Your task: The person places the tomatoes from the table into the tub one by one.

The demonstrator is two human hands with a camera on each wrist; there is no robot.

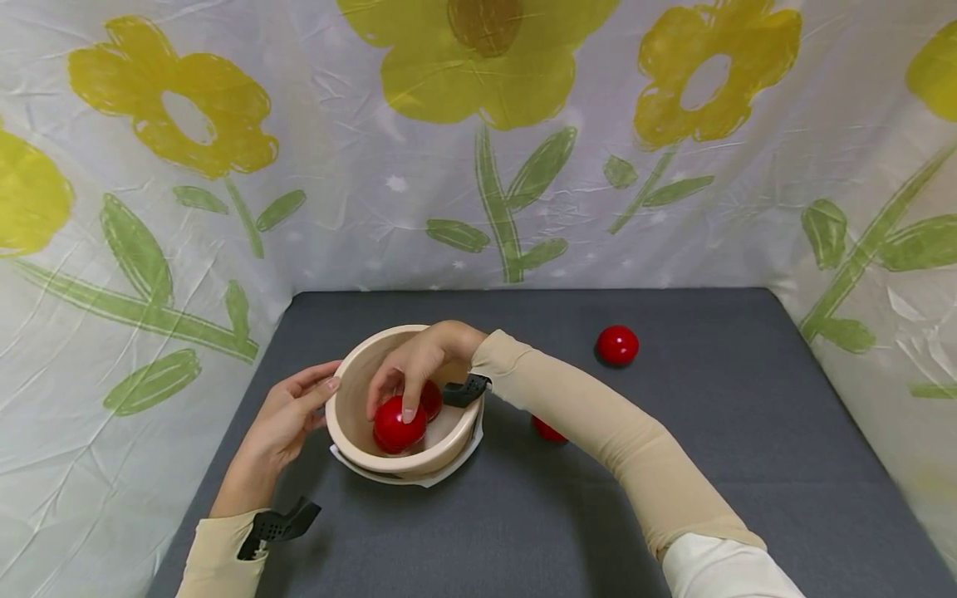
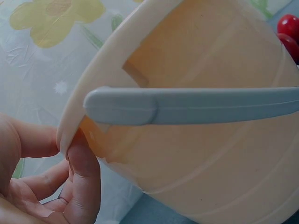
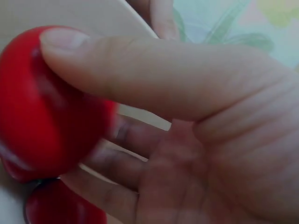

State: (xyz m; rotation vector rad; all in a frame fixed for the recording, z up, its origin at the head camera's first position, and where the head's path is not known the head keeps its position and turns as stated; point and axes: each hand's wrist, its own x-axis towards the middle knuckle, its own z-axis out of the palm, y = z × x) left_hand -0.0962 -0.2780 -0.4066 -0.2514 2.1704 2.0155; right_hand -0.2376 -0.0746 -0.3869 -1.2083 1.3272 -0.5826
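Observation:
A cream bucket (image 1: 351, 448) stands tilted on the dark table, its pale handle (image 2: 196, 106) lying across its outside. My left hand (image 1: 287, 415) pinches the rim, with the thumb on one side and fingers on the other, as the left wrist view shows. Inside the bucket, my right hand (image 1: 419, 365) holds a glossy round red ball (image 1: 399, 425) between thumb and fingers. Another red ball (image 1: 430, 400) lies in the bucket, partly hidden by that hand. Below the held ball, the right wrist view shows more red surfaces (image 3: 63, 205).
On the dark table (image 1: 710, 465), one red ball (image 1: 617, 345) lies toward the back right. A second red ball (image 1: 548, 429) is mostly covered by the right forearm. Flower-printed cloth (image 1: 359, 166) hangs behind the table and along both sides.

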